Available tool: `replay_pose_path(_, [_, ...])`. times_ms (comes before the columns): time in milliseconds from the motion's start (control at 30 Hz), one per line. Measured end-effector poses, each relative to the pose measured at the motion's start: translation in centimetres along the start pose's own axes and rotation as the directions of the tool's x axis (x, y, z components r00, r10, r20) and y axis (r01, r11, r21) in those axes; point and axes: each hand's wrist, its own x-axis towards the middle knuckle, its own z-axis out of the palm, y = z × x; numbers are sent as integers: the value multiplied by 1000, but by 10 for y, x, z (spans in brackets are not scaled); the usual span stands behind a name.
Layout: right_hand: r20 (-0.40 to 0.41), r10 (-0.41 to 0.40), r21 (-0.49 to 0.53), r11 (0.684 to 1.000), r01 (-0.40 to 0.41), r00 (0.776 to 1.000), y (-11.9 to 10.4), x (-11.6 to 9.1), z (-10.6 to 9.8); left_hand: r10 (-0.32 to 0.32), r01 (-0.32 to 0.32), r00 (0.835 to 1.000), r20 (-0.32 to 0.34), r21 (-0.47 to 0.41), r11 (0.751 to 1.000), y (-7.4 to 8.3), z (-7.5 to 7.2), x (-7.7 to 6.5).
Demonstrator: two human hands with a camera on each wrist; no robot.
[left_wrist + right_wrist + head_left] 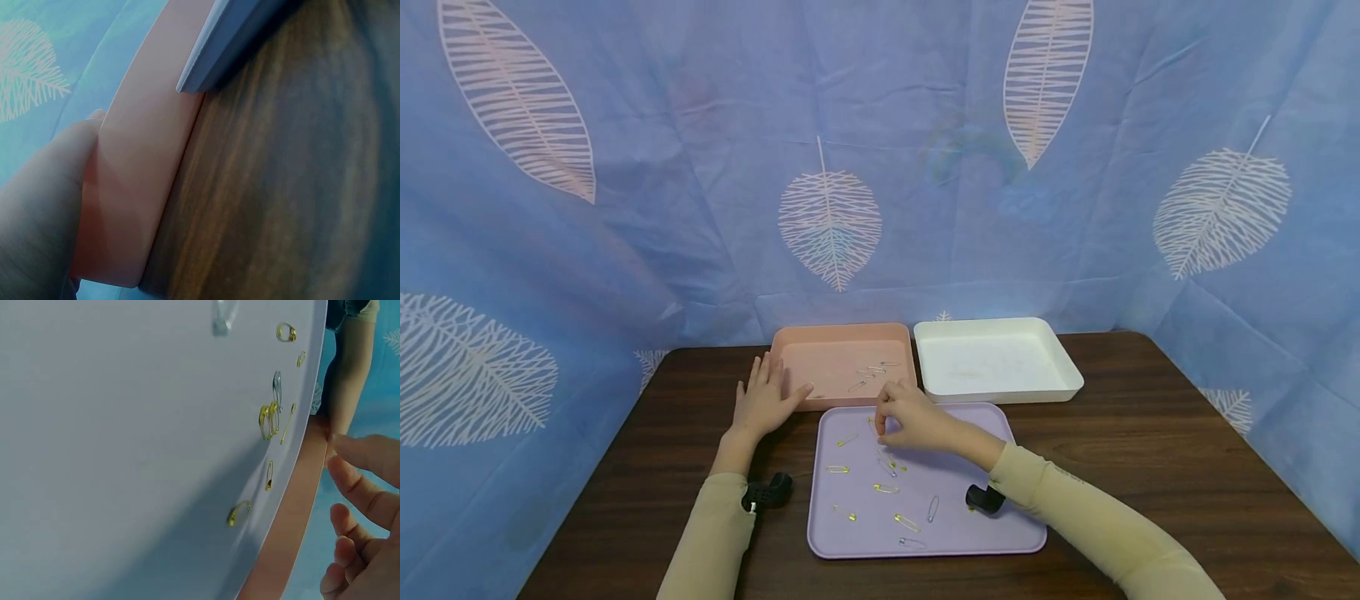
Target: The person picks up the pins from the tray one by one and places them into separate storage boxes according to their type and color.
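On the lavender tray (857, 537) lie several safety pins, some yellow like the safety pin (906, 522), others silver like the safety pin (933, 508). My right hand (917, 421) hovers above the tray's far edge, thumb and forefinger tips close together; whether a pin is between them cannot be made out. In the right wrist view, yellow pins (269, 476) lie left of these fingertips. My left hand (763, 404) rests on the left side of the pink tray (805, 333), fingers spread, thumb at its front rim. Several silver safety pins (871, 369) lie inside that tray.
A white tray (992, 393) stands right of the pink one, at the back of the dark wooden table (1112, 433). Behind the table hangs a blue leaf-patterned cloth (715, 208). The lavender tray's far edge is close to the pink tray's front wall.
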Motion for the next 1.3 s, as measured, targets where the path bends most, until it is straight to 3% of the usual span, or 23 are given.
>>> replay_pose_path(300, [148,-36,55,998,28,988,2,-12,3,0,0,1000,7,0,1000,0,1,0])
replay_pose_path(500, [205,-57,84,996,40,977,4,-17,6,-2,2,1000,-5,4,1000,1,0,-2])
replay_pose_path(933, [244,-60,29,998,55,968,1,-18,9,3,-3,1000,-11,11,1000,1,0,-1])
replay_pose_path(1300, [226,-41,-28,998,49,973,-3,-15,11,2,-2,1000,-4,0,1000,1,-1,-1])
